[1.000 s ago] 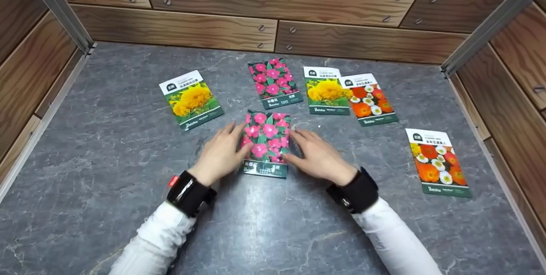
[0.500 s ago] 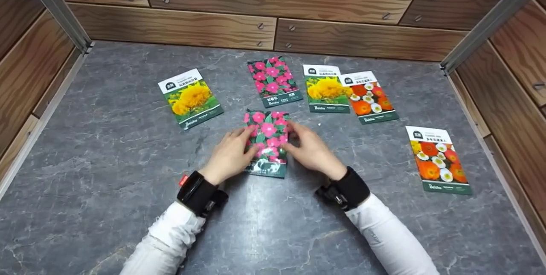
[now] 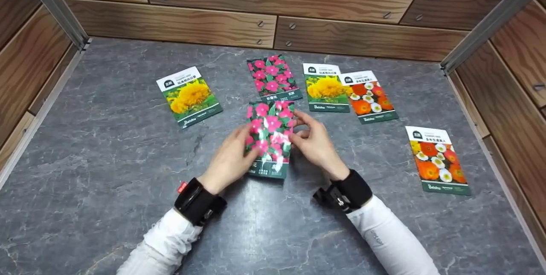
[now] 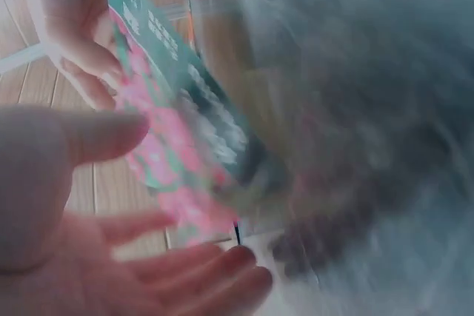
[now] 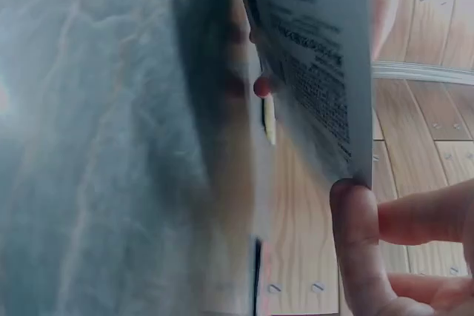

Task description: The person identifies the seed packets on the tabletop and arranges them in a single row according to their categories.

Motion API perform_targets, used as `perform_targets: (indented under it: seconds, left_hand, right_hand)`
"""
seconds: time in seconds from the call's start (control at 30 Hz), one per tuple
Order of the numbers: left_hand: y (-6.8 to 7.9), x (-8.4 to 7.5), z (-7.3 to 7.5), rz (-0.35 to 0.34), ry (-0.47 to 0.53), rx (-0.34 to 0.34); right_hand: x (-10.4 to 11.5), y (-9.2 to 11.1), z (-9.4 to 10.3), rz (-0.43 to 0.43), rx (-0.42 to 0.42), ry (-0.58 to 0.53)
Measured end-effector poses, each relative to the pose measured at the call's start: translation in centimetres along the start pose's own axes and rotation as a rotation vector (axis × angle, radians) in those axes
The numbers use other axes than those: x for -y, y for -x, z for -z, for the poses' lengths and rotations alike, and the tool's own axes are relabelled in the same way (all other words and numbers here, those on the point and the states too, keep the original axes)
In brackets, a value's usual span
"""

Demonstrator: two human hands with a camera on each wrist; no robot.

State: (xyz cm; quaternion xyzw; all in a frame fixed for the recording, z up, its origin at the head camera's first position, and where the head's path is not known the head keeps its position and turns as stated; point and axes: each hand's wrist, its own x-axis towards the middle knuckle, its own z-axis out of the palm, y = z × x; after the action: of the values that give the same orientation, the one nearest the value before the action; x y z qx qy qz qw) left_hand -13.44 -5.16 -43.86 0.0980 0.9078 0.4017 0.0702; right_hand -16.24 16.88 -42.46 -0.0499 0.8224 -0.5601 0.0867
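Observation:
A seed packet [image 3: 273,138] with pink flowers and a dark green lower band is held up tilted between both hands, near the middle of the table. My left hand [image 3: 228,155] grips its left side, thumb over the front; red-tinged fingertips [image 5: 263,86] show behind it in the right wrist view. My right hand [image 3: 315,143] has its thumb and bent fingers at the right edge. The packet's printed back [image 5: 307,64] faces the right wrist camera, with a digit of the right hand [image 5: 355,220] at its corner. In the left wrist view the packet [image 4: 174,131] is blurred.
Just behind lies another pink-flower packet [image 3: 273,76]. A yellow-flower packet [image 3: 190,96] is at left, a second one [image 3: 326,89] at back right, touching an orange-and-white-flower packet [image 3: 371,98]. A similar orange packet [image 3: 439,162] lies far right. Wood-patterned walls [image 3: 170,21] enclose the grey table [image 3: 106,151].
The pink-flower packet lay flat between the hands; now it is raised and tilted, slightly farther back. Both hands have closed in on its edges. The other packets stay put.

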Motion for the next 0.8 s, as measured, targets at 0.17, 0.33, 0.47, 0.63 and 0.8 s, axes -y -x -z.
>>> perform_targets:
  seconds: [0.17,0.33,0.47,0.63,0.8]
  left_hand:
    - [0.3,0.3,1.3,0.032,0.215,-0.144]
    - [1.3,0.4,2.3,0.024,0.376,-0.251]
    - [1.9,0.4,2.8,0.016,0.363,-0.266]
    - [2.5,0.7,3.8,0.011,0.24,-0.257]
    - [2.9,1.4,5.1,0.011,0.126,-0.24]
  right_hand:
    - [0.8,0.6,-0.3,0.037,0.001,-0.105]
    - [1.0,0.9,-0.7,0.059,0.016,-0.109]
    - [1.2,1.3,-1.1,0.06,0.026,-0.053]
    - [1.7,1.8,-1.9,0.117,0.053,0.063]
    - [2.5,1.9,-3.5,0.195,0.089,0.217]
